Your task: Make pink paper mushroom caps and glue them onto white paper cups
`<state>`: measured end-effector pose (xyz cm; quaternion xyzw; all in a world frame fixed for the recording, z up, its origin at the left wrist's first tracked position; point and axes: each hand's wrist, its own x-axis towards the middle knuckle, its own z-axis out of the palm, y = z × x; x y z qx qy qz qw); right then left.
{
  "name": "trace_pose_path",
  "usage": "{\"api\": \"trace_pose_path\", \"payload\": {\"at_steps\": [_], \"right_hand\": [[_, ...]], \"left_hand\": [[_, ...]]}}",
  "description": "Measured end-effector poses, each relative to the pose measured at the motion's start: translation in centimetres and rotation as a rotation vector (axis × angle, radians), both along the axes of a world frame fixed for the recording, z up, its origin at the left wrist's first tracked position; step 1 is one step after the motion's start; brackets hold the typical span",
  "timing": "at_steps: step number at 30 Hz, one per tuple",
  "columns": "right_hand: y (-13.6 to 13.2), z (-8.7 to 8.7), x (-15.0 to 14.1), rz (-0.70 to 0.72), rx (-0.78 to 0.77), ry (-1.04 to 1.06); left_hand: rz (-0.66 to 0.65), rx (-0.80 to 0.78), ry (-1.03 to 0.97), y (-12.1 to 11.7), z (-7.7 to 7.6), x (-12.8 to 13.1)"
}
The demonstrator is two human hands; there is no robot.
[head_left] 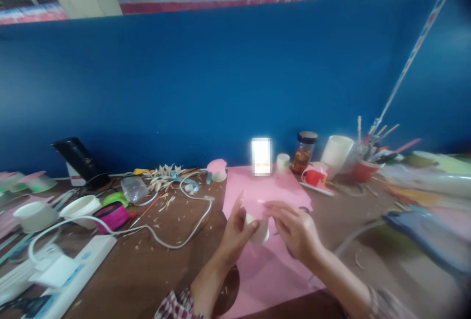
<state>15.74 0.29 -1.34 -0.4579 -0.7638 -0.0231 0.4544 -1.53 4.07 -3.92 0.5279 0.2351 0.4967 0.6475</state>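
My left hand (236, 233) wraps round a small white cup (262, 232) from its left side, thumb across the front. A piece of pink paper (254, 208) covers the cup's top. From the right, my right hand (295, 226) pinches the edge of that pink paper with bent fingertips, slightly blurred. Beneath both hands lies a large pink sheet (267, 289) on the brown table. Farther back stands a similar cup with a pink top (217, 170).
A white power strip (90, 265) and cables lie at left, near white cups (36, 217) and a magenta tape roll (112, 216). Behind stand a bright, blurred-out screen (262, 156), a dark-lidded jar (304, 152) and a red cup of brushes (364, 170). A blue partition (206, 83) closes the back.
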Motion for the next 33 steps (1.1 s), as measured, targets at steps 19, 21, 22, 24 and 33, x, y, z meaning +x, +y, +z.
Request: {"api": "trace_pose_path", "payload": {"at_steps": [19,21,22,24,33], "right_hand": [[-0.4,0.8,-0.5,0.019,0.093,-0.038],[-0.5,0.5,-0.6,0.006,0.097,0.018],[-0.5,0.3,-0.7,-0.019,0.117,0.09],[-0.5,0.0,-0.8,-0.071,0.172,0.3],[-1.0,1.7,0.0,-0.114,0.032,0.165]], "left_hand": [[0.091,-0.013,0.03,0.1,0.2,-0.2],[0.062,0.003,0.031,0.1,0.4,-0.3],[0.053,0.005,0.03,0.1,0.5,-0.3],[0.048,-0.012,0.03,0.1,0.4,-0.2],[0.049,-0.035,-0.006,0.2,-0.2,-0.1]]}}
